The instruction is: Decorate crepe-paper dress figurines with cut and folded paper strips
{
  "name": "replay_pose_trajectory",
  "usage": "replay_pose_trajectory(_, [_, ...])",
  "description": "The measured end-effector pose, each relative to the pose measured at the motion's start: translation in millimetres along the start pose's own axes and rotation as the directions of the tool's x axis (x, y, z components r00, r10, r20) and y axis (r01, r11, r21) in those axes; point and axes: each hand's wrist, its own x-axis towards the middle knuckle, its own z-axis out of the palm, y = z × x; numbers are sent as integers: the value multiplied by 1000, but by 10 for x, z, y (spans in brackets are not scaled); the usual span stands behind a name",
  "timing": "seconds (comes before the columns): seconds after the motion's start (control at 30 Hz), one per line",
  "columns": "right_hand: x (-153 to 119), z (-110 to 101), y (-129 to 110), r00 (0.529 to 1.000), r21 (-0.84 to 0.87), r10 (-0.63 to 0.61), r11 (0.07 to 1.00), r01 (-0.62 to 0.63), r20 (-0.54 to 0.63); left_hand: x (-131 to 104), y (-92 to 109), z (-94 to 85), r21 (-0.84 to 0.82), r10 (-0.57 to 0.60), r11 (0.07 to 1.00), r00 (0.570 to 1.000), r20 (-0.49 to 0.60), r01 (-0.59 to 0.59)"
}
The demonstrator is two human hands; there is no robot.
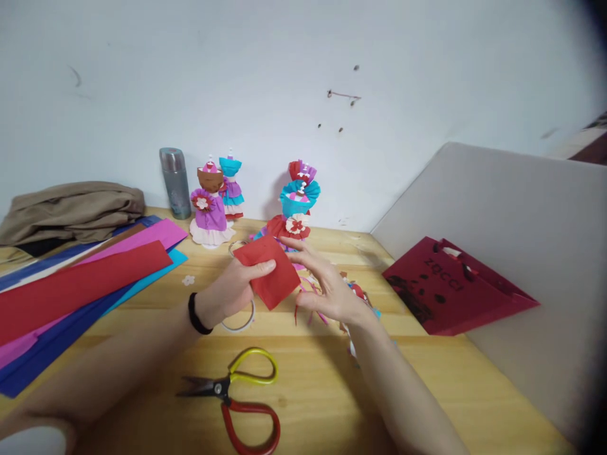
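A square of red paper (279, 287) is pinched in my left hand (237, 284), with the thumb lying across its face. Just right of the paper, my right hand (332, 291) has its fingers apart and curved; whether a fingertip touches the paper's edge is hard to make out. Below both hands lie scissors (219, 387) with one yellow and one red handle, blades pointing left. A roll of tape (253, 314) shows partly behind my left hand. Thin scraps of coloured paper (318, 316) lie beneath my right hand.
Long strips of coloured paper (85, 278) cover the left, beside a brown cloth (76, 205). A flask (175, 183) and several small paper-dressed figures (212, 212) stand along the wall. A small white paper flower (188, 280) lies on the table. At right leans a red bag (450, 291).
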Motion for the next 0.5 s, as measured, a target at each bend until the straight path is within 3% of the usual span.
replay_pose_trajectory(0.1, [-9, -34, 8, 997, -29, -48, 998, 50, 54, 20, -31, -17, -66, -66, 996, 997, 32, 68])
replay_pose_trajectory(0.23, [-2, -21, -2, 999, -37, -26, 999, 25, -33, 7, -72, -37, -111, -137, 984, 990, 40, 141])
replay_pose_trajectory(0.5, [-8, -11, 34, 999, 0, -32, 999, 32, 16, -44, -162, -73, -1, -214, 976, 969, 126, 216])
